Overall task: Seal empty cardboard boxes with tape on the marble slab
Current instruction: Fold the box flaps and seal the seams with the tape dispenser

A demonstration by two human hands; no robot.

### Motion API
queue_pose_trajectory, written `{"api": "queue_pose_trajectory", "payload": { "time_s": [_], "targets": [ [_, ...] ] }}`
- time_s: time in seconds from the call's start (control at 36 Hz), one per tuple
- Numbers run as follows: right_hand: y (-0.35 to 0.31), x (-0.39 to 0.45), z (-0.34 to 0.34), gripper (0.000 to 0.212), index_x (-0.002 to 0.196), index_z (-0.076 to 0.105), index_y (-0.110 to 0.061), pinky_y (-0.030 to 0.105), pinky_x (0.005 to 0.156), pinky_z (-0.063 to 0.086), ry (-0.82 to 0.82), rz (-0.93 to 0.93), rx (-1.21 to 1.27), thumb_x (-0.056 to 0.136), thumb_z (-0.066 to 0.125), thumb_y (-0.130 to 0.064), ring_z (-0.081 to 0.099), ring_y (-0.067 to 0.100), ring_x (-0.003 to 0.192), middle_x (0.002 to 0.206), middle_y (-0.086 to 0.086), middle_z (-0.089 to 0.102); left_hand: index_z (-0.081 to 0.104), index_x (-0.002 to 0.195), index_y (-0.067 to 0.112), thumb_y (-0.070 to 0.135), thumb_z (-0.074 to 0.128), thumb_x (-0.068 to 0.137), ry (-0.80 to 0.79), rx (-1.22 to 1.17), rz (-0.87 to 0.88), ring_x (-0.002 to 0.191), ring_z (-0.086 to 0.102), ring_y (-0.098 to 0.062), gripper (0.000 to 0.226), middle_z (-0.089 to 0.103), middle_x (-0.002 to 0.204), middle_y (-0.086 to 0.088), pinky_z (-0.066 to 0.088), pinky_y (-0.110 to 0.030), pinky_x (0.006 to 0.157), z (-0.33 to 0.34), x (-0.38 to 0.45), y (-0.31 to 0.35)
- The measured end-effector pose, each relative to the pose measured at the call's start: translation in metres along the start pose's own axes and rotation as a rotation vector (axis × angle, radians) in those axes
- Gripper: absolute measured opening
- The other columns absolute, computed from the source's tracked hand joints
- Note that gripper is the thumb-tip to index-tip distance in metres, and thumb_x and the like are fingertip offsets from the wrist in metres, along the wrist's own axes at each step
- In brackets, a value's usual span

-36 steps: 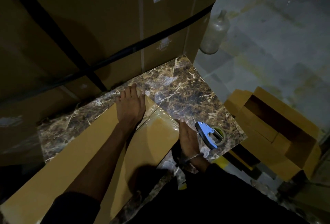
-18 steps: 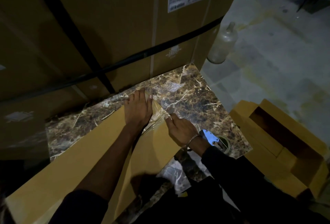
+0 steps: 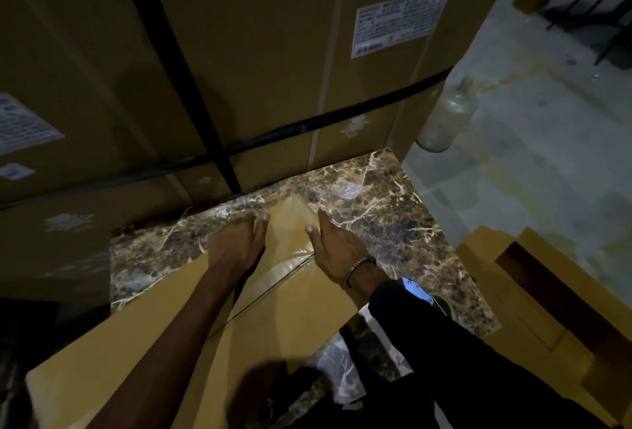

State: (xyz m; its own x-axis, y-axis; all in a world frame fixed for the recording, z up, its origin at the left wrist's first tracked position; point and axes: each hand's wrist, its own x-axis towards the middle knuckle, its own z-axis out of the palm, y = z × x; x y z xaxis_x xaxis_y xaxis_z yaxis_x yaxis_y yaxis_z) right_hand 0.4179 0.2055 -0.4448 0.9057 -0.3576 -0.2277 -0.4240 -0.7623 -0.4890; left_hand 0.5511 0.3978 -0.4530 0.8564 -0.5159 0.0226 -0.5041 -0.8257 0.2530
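Note:
A long flat cardboard box (image 3: 164, 336) lies slantwise on the brown marble slab (image 3: 376, 210). Clear tape (image 3: 290, 220) wraps over its far end and shines along the seam. My left hand (image 3: 239, 244) lies over the left edge of that end, thumb on top, its fingers dropping out of sight down the side. My right hand (image 3: 335, 247) presses straight fingers against the right edge of the same end. A blue tape dispenser (image 3: 415, 288) sits on the slab, mostly hidden behind my right sleeve.
A huge strapped carton (image 3: 256, 69) walls off the slab's far side. A glass bottle (image 3: 448, 117) stands on the floor by the carton's corner. An open yellow cardboard box (image 3: 547, 292) lies on the floor to the right of the slab.
My right hand left the dispenser's side and came to the box's far end. My left hand slid from the top to the left edge. The camera tilted up.

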Motion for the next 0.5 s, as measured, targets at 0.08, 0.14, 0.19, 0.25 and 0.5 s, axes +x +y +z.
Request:
{"api": "queue_pose_trajectory", "payload": {
  "time_s": [0.08,0.14,0.19,0.25,0.5],
  "targets": [
    [0.0,0.005,-0.004,0.063,0.143,0.043,-0.011,0.046,0.083,0.05,0.036,0.036,-0.05,0.108,0.014,-0.054,0.066,0.044,0.103,0.115,0.021,0.07,0.058,0.088,0.023,0.067,0.016,0.108,0.03,0.03,-0.043,0.064,0.063,-0.029,0.065,0.064,0.074,-0.005,0.051,-0.036,0.056,0.002,-0.014,-0.012],
    [-0.003,0.012,-0.013,0.07,0.136,0.053,-0.009,0.047,0.089,0.052,-0.039,0.003,-0.163,0.107,0.004,-0.05,0.065,0.041,0.105,0.116,0.019,0.069,0.056,0.086,0.024,0.066,0.018,0.109,0.05,0.056,-0.052,0.06,0.061,-0.028,0.061,0.062,0.07,-0.003,0.047,-0.034,0.052,0.003,-0.017,-0.013],
    [-0.01,0.02,-0.021,0.082,0.121,0.066,-0.009,0.044,0.091,0.049,-0.062,0.063,-0.167,0.104,0.004,-0.06,0.065,0.036,0.104,0.109,0.017,0.071,0.055,0.084,0.025,0.066,0.018,0.108,0.058,0.073,-0.068,0.058,0.06,-0.027,0.06,0.062,0.068,-0.002,0.043,-0.031,0.05,0.003,-0.016,-0.011],
    [-0.02,0.031,-0.025,0.079,0.121,0.066,-0.01,0.044,0.095,0.045,0.022,0.102,-0.105,0.103,0.012,-0.064,0.063,0.035,0.111,0.117,0.017,0.069,0.057,0.086,0.026,0.066,0.021,0.108,0.064,0.059,-0.089,0.059,0.062,-0.027,0.059,0.064,0.07,-0.002,0.045,-0.032,0.052,0.002,-0.017,-0.01],
    [-0.039,0.07,0.02,0.05,0.147,0.043,-0.015,0.047,0.11,0.043,0.115,-0.283,-0.123,0.109,0.023,-0.039,0.042,0.027,0.135,0.147,0.006,0.046,0.059,0.088,0.027,0.064,0.017,0.109,0.104,0.037,-0.121,0.063,0.064,-0.024,0.06,0.067,0.073,0.0,0.052,-0.035,0.058,-0.001,-0.019,-0.007]
  ]
}}
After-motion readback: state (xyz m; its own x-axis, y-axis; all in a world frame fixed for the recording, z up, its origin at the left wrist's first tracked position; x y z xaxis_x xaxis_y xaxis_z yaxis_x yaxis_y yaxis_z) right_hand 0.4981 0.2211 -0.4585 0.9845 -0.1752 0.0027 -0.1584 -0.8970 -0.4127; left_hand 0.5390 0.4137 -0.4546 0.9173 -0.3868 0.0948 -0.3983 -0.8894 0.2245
